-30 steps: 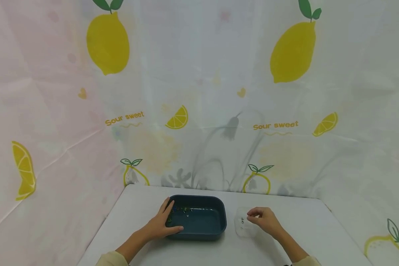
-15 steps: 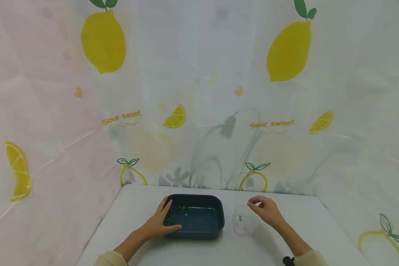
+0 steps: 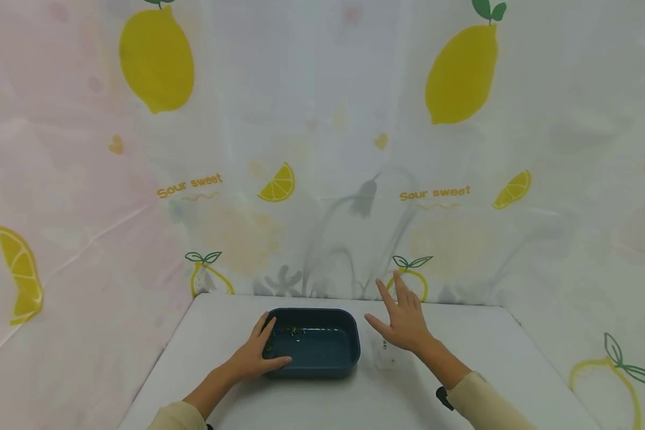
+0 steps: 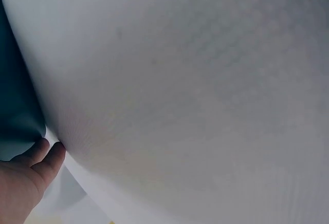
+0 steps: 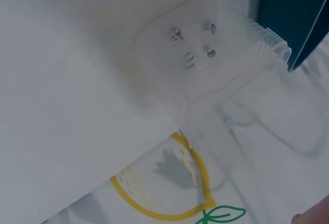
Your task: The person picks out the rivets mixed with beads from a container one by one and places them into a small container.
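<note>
Your left hand (image 3: 251, 356), gripping the left end of a dark-blue rectangular tray (image 3: 322, 353); your right hand (image 3: 407, 323), released, fingers spread, near a clear plastic box (image 5: 226, 70) of small silvery pieces (image 5: 211, 53), beside the tray.

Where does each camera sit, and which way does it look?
Head: worn on the head; looks forward and down at the white table, blue tub and lemon-print curtain. Sleeves, left-hand grip and right-hand grip show.
Left wrist: worn there; faces mostly table; left fingers show beside the tub.
Right wrist: worn there; faces a clear tray with silvery pieces; a fingertip shows lower right.
Shared: head and right wrist both show tub, tray and curtain.
</note>
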`<state>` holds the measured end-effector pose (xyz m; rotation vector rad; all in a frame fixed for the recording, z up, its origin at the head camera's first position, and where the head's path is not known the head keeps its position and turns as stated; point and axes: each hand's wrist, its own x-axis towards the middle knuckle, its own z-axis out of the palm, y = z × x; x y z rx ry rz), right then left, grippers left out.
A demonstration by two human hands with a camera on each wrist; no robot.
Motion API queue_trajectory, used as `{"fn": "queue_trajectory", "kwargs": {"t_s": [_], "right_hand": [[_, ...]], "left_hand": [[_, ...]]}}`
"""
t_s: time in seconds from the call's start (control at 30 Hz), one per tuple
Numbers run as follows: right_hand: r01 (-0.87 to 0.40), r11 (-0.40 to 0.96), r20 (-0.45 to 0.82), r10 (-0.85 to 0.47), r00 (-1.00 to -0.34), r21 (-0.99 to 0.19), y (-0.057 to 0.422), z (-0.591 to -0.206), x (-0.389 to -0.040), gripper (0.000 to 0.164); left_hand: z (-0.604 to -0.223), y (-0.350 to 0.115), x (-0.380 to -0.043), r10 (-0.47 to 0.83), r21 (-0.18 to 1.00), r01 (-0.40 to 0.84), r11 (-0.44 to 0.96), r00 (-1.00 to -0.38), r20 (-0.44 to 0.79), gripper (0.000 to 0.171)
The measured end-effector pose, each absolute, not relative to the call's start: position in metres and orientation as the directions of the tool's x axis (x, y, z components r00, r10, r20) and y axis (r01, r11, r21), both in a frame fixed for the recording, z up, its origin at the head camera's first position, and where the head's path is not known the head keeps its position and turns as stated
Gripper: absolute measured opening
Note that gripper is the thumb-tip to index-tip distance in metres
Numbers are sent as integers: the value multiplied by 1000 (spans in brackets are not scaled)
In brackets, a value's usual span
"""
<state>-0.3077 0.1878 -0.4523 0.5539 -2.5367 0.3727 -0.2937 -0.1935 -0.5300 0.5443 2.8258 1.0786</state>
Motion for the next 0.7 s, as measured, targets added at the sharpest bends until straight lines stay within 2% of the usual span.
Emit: {"fn": "queue_trajectory", "kwargs": {"t_s": [0.47, 0.7], "right_hand": [[-399, 916, 509, -324, -797, -41, 167, -458, -324, 85], [-361, 929, 445, -291, -847, -81, 153, -460, -331, 87]], "left_hand": [[-538, -194, -298, 341, 646, 308, 698, -937, 79, 108], [-538, -192, -297, 341, 655, 314, 688, -936, 90, 107]]}}
